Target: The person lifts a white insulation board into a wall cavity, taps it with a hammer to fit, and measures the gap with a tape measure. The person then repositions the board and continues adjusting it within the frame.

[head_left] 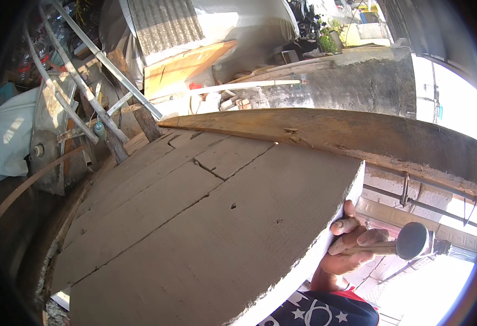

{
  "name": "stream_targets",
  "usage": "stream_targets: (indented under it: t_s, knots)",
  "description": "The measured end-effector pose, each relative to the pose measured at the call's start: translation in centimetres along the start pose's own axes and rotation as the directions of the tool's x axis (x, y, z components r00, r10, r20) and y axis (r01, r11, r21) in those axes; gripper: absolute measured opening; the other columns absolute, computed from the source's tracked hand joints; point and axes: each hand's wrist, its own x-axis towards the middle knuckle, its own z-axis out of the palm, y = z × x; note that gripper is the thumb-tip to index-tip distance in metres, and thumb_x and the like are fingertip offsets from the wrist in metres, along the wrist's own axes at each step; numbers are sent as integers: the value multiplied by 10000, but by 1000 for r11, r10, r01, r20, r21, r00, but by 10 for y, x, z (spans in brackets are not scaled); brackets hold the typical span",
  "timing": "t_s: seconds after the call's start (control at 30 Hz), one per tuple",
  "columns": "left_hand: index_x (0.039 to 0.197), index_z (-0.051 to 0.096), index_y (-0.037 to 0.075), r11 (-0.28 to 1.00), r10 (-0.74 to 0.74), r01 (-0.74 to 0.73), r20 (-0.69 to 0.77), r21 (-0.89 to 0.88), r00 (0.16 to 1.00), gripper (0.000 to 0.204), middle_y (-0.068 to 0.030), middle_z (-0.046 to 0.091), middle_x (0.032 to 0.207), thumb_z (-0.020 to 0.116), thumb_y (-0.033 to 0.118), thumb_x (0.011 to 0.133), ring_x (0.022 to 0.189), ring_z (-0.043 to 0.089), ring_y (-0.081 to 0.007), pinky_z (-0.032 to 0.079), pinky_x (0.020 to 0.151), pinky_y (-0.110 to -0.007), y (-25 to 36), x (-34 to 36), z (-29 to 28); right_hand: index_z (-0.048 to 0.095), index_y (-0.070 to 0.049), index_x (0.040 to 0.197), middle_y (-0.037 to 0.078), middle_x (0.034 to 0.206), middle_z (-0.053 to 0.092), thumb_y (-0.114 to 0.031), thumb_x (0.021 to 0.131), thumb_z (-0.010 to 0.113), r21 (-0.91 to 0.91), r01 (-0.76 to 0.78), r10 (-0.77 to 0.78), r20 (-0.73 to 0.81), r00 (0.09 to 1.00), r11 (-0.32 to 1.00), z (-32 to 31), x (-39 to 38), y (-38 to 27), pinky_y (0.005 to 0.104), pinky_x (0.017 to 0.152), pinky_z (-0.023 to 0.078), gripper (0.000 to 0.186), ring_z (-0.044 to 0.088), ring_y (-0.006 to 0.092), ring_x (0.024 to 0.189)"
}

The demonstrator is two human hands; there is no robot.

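1. Gripping a hammer [396, 247] by its wooden handle, the right hand [350, 247] has its fingers [371, 236] curled shut around the shaft, just past the right edge of the table [206, 233].
2. Its round metal head points right, out beyond the table, clear of the boards.
3. That table is a big round top of wide grey planks, cracked in places and pocked with small holes; its pale, thick edge hides the wrist and most of the forearm.
4. Only one hand shows; the left is out of sight.
5. A long, rough wooden plank [331, 136] lies along the table's far edge, running down to the right.
6. Behind it stands a stained concrete wall [358, 84], with a white pipe [244, 86] lying before it.
7. At the far left corner a metal ladder [80, 81] leans, beside a white sack [7, 136].
8. A corrugated sheet [165, 24] stands farther back.
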Motion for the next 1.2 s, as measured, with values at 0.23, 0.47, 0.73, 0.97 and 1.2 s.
stream_targets:
  t_s: [0.23,0.47,0.73,0.97,1.2]
  knots:
    - [1543,362,34,996,52,-49,40,-77,998,750,-220,386,1568,333,581,1030,1438,403,-360,394,1132,-534,17,-11,-2,522,-21,1011,59,519,534,-321,1087,443,-251,109,-67,169,983,962,-5,5,1,503,1049,496,319,751,303,854]
    - [1535,378,33,980,-24,-4,-136,-201,990,727,-217,391,1565,325,566,1044,1434,408,-355,393,1130,-530,25,-19,-67,603,10,1292,164,1072,745,-205,979,635,-284,139,-68,247,967,949,-18,14,-9,407,851,559,381,716,352,982]
    - [1454,492,50,668,607,-382,-171,638,776,566,-190,498,1449,478,457,1062,1272,557,-345,541,975,-466,105,-144,10,650,0,1207,214,948,704,-154,898,730,5,485,-483,101,870,874,-7,23,13,466,867,552,355,696,397,890]
    - [1495,362,-26,879,459,-416,654,-234,602,708,-214,566,1375,491,513,1055,1293,543,-340,424,1121,-456,111,-246,111,645,-19,1063,133,890,688,-157,832,742,-18,520,-483,340,807,854,-8,-64,-21,431,860,545,287,687,314,834]
    - [1403,404,31,986,74,54,692,-161,718,444,-131,611,1196,453,352,1100,1176,577,-261,440,1076,-431,84,-265,113,599,-4,1079,174,910,691,-217,857,759,189,327,-365,223,904,926,12,-147,5,487,721,544,347,701,383,842]
